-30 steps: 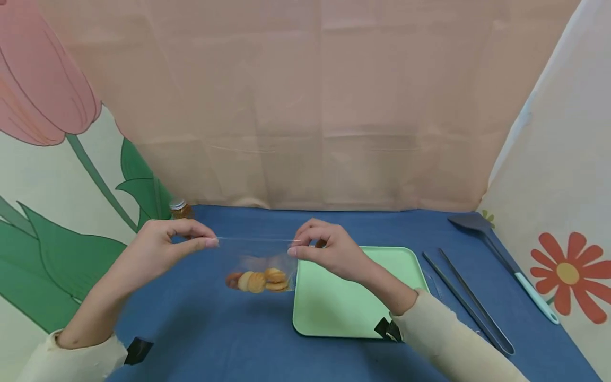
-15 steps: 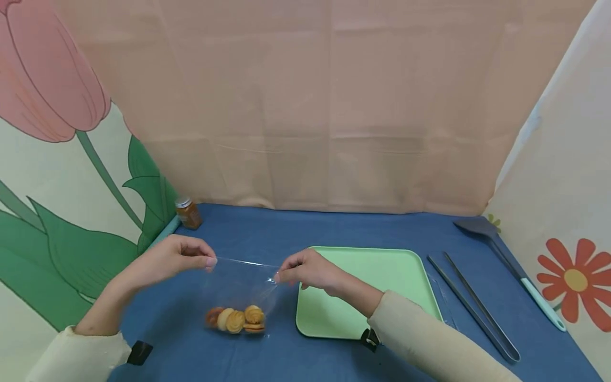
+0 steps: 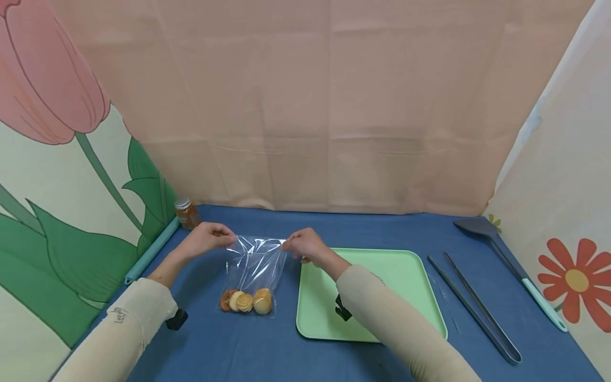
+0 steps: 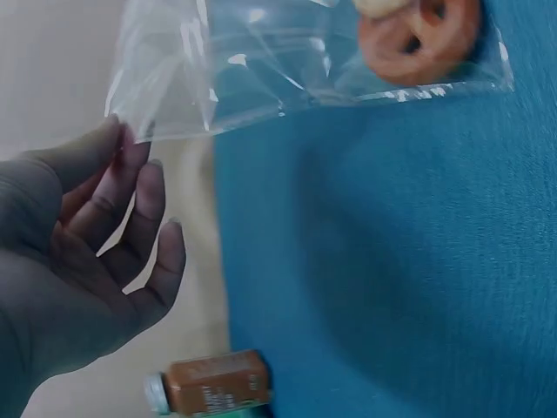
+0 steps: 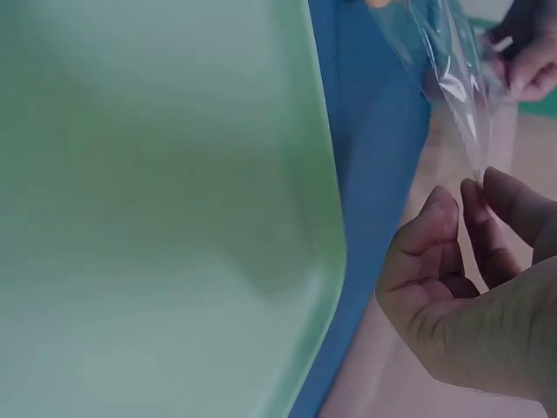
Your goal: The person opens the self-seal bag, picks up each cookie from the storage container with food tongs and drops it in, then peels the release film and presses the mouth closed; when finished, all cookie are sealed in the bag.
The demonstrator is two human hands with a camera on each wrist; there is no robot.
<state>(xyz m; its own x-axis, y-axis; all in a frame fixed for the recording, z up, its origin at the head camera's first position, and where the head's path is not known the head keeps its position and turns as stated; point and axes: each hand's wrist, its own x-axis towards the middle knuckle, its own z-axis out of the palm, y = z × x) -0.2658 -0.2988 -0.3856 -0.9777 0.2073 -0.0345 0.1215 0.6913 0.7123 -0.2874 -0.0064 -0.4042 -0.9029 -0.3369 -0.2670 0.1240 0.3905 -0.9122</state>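
A clear plastic bag (image 3: 258, 268) with several small baked goods in its bottom is stretched between both hands on the left of the table. Inside are a brown pretzel-shaped cookie (image 4: 418, 43), pale yellow round cookies (image 3: 244, 302) and a round golden bun (image 3: 262, 302). My left hand (image 3: 207, 240) pinches the bag's upper left corner between thumb and index finger. The right hand (image 3: 307, 246) pinches the upper right corner; in the right wrist view its thumb and finger meet on the film. Beside that hand lies a light green tray (image 3: 372, 292), partly covered by the right sleeve.
Metal tongs (image 3: 477, 307) lie right of the tray. A dark spatula (image 3: 506, 260) with a pale handle rests farther right. At the back left stands a brown jar (image 3: 188, 215) with a silver lid, and a teal roll (image 3: 153, 250) lies along the left edge.
The bag was lifted nearly flat, then tipped down toward the left. Now it lies farther back, its film spread toward me, the baked goods at its near end. Both hands still pinch its upper corners.
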